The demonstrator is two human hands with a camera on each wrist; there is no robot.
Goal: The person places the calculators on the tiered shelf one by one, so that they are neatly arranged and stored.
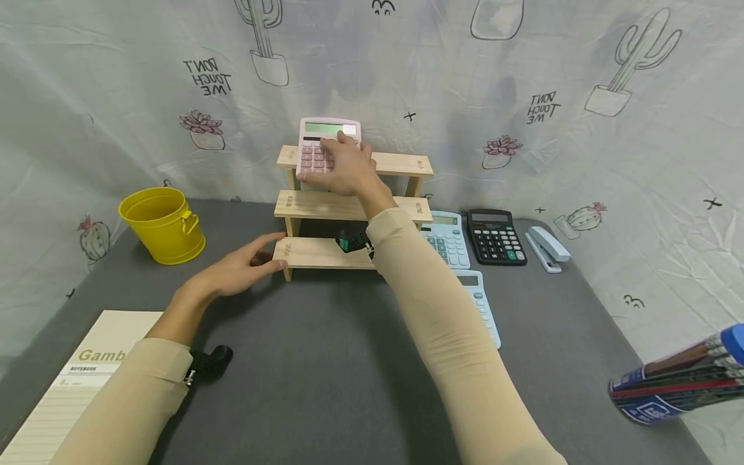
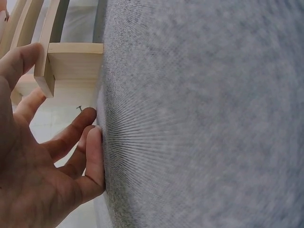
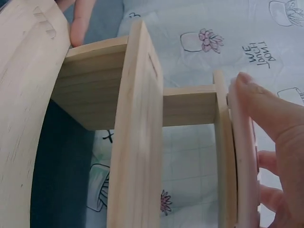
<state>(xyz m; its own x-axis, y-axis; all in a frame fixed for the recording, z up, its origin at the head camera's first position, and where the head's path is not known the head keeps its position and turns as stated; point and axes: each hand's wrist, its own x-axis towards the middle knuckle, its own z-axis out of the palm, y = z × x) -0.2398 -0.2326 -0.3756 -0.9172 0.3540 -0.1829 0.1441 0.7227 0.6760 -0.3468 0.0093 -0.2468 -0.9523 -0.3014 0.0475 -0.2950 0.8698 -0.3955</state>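
At the far left a notebook (image 1: 81,381) lay on the desk (image 1: 325,361), with a yellow bucket (image 1: 164,225) standing beyond it.

Your left hand (image 1: 241,268) rested on the desk with fingers straight and relaxed, the fingertips touching the left end of the lowest step of the wooden rack (image 1: 349,206). It gripped nothing; the left wrist view showed the fingers (image 2: 71,137) spread beside the rack's foot.

Your right hand (image 1: 343,169) was clamped on the pink calculator (image 1: 325,139), fingers laid over its keypad and curled round its edge. The calculator stood tilted on the top step of the rack, towards its left end, leaning back. The right wrist view showed it edge-on against the top step, your fingertip (image 3: 259,102) on its face.

Judgement: the calculator is a light, stiff plastic slab, smooth-faced and liable to slip on bare wood. Hold it by the long side edges, not the keys or display. The rack looks light enough to shift if pushed, so the steadying left hand was well placed.

To the right, beside the rack, lay two blue calculators (image 1: 447,239), then a black calculator (image 1: 495,236), then a stapler (image 1: 546,248). A bundle of pencils (image 1: 680,381) showed at the far right edge.
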